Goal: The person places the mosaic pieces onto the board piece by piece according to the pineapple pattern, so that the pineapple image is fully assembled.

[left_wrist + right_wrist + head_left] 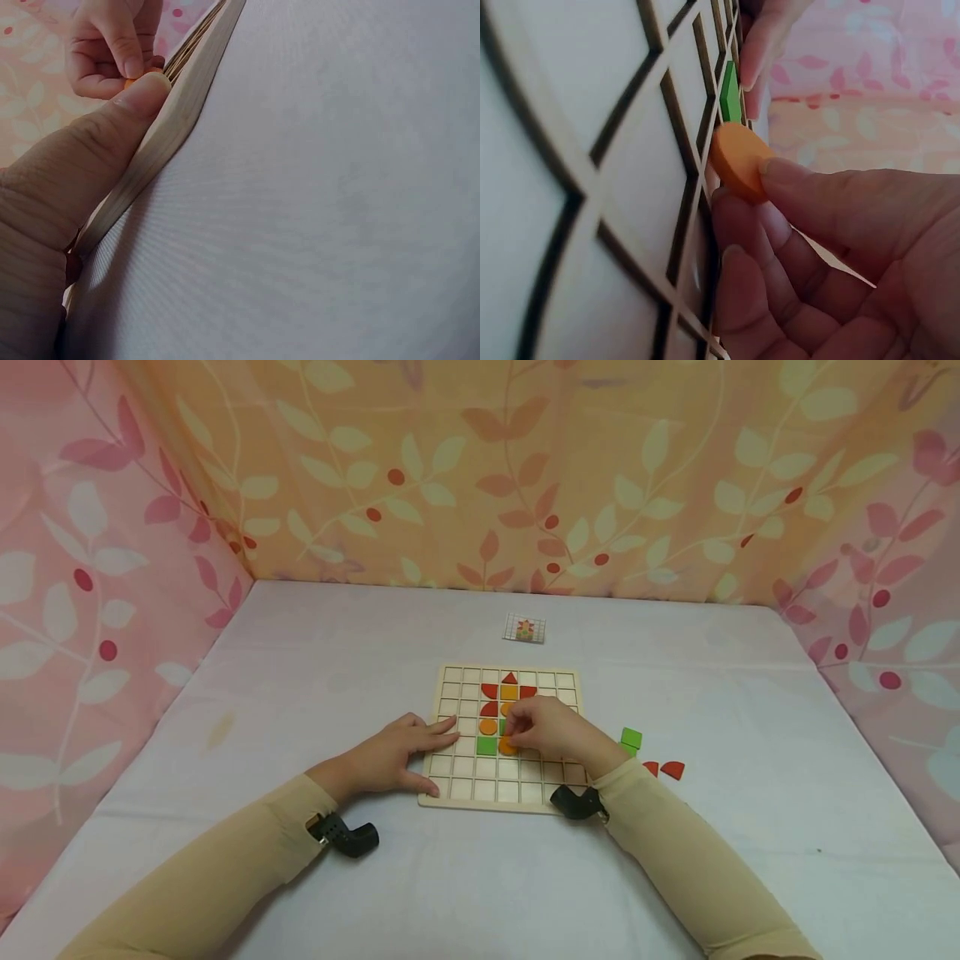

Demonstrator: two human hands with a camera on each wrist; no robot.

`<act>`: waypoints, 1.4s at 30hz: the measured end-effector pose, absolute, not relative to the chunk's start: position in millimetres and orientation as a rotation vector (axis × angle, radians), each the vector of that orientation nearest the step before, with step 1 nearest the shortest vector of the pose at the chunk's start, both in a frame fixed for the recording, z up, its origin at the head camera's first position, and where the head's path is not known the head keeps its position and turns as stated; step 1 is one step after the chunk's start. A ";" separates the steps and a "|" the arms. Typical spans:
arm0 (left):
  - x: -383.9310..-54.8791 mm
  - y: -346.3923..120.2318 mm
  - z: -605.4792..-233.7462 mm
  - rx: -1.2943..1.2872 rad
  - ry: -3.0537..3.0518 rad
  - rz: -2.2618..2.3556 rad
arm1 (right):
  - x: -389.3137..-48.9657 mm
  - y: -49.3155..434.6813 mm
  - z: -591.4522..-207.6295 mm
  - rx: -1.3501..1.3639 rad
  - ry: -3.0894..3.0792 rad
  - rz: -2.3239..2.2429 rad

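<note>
A wooden grid board (486, 790) lies on the white table. My right hand (558, 727) pinches an orange disc (739, 161) between thumb and fingers, tilted against the grid beside a green square (487, 746). My left hand (386, 756) rests on the board's left edge, fingers spread and thumb at the near corner. Set in the cells are a red triangle (511, 678) on top, an orange square (509, 692) below it, red quarter-round pieces (490, 692) and another orange disc (488, 727). The right hand covers part of the pattern.
A small pattern card (524, 628) stands behind the board. To the right of the board lie loose green squares (631, 737) and red quarter-round pieces (673, 770). Floral cloth (480, 477) hangs around the table's back and sides.
</note>
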State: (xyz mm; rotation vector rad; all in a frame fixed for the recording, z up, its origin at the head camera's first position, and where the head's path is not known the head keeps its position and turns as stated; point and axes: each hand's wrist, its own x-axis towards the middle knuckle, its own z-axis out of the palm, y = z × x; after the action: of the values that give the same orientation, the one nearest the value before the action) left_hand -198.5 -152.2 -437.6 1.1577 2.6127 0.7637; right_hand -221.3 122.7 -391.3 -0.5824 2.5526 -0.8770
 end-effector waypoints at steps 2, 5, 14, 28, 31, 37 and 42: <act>-198.7 -152.2 -438.0 1.159 2.613 0.769 | -221.3 123.0 -391.2 -0.571 2.549 -0.867; -198.9 -152.2 -438.5 1.152 2.620 0.748 | -221.2 123.0 -391.0 -0.552 2.561 -0.838; -198.7 -151.7 -436.0 1.104 2.612 0.723 | -220.6 120.6 -395.4 -0.565 2.621 -0.792; -198.6 -151.9 -437.1 1.113 2.607 0.732 | -222.3 130.3 -389.5 -0.569 2.604 -0.828; -197.9 -151.8 -436.7 1.112 2.607 0.731 | -225.5 139.9 -382.0 -0.504 2.603 -0.882; -197.6 -151.6 -436.5 1.108 2.611 0.726 | -231.3 161.4 -368.0 -0.420 2.620 -0.926; -197.4 -151.7 -436.4 1.105 2.612 0.725 | -234.7 183.5 -362.6 -0.342 2.631 -0.957</act>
State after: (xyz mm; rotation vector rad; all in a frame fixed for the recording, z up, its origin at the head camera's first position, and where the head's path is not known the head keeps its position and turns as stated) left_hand -197.4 -151.7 -436.4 1.1053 2.6115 0.7252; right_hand -234.7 183.5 -362.6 -0.3424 2.6313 -0.9574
